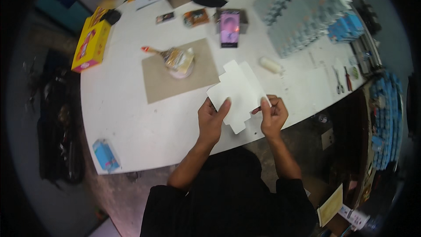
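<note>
Between my two hands is a white die-cut carton blank (237, 90) with tabs along its edges, held above the near part of the white table. My left hand (211, 118) grips its left side, thumb on top and fingers underneath. On the right edge, my right hand (272, 116) pinches the narrow side panel between thumb and fingers. Beyond the blank, a brown board (158, 83) lies flat with a tub (182, 68) on it. Across the tub rests a paintbrush (153, 51) with a red-tipped handle; its bristle end is hard to make out.
Stacked grey-white carton blanks (298, 13) fill the far right. A phone (230, 28) leans against a small box. A yellow box (92, 44) stands far left, a blue carton (105, 154) near left. Scissors (338, 81), a red-handled tool (347, 79) and a whitish roll (271, 65) lie right.
</note>
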Demonstrator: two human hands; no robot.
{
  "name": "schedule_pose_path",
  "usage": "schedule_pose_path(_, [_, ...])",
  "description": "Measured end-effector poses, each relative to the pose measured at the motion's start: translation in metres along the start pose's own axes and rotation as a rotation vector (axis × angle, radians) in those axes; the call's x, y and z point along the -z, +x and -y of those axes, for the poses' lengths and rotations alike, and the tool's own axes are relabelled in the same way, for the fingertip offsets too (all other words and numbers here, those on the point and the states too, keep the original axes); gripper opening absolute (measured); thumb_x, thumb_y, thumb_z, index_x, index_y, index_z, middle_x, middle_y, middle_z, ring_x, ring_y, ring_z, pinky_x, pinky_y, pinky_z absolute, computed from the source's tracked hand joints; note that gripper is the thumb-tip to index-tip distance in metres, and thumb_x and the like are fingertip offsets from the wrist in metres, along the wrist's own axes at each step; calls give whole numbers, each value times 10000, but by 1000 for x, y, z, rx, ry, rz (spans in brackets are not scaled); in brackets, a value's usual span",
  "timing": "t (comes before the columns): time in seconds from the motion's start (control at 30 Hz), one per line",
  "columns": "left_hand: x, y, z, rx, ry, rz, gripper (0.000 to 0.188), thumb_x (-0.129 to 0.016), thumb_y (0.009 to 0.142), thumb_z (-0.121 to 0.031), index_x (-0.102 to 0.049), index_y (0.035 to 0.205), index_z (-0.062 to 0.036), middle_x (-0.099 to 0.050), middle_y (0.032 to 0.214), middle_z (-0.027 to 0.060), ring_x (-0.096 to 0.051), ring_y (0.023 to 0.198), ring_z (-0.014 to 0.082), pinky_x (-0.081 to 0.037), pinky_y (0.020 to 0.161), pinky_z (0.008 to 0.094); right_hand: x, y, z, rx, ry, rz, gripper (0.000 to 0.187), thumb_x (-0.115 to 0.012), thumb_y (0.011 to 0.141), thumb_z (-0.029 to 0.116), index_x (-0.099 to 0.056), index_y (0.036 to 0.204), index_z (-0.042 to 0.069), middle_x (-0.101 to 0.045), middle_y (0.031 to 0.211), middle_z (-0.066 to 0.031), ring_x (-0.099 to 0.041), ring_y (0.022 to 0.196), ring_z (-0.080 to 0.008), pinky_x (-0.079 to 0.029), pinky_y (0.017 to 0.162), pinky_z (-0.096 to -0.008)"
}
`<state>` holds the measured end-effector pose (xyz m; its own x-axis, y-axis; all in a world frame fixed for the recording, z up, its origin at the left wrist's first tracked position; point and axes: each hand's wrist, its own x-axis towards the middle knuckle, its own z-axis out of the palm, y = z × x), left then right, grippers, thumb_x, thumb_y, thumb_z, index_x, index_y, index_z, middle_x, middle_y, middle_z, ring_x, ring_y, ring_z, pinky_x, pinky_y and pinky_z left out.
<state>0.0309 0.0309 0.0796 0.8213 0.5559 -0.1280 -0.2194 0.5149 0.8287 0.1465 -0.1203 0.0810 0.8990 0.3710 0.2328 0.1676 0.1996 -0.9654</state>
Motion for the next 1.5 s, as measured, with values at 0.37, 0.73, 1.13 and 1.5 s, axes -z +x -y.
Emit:
schedule_pose_path(0.37, [52,-60,9,-12,290,-209,401,-742,987,-65,-617,1334,95,-729,1225,154,-673,1115,168,-525,991,324,-21,-40,-34,-206,-254,417,306,-752,982,122,-690,1191,-92,-780,929,-171,-763,793,-248,-595,731,-354])
schedule_pose_path(0.73, [59,-69,25,20,219,-206,317,-713,1031,-179,-691,1226,70,-749,1137,109,-688,1037,179,-540,914,328,-11,-36,-20,-303,-113,473,281,-786,946,110,-704,1136,-80,-769,905,-227,-784,789,-305,-602,696,-384])
schedule_pose_path(1.13, [62,-76,24,46,123,-241,350,-694,1000,-102,-643,1301,69,-726,1162,125,-685,1043,191,-543,910,330,-3,-30,-7,-438,-38,570,337,-815,951,141,-735,1183,-90,-794,952,-126,-722,835,-147,-592,772,-322])
schedule_pose_path(1.5, [65,-85,25,29,231,-195,483,-701,970,-105,-564,1398,70,-684,1268,152,-661,1173,241,-532,984,368,10,-30,7,-427,-128,636,320,-886,872,157,-784,1092,-53,-804,970,-162,-748,843,-186,-585,774,-313])
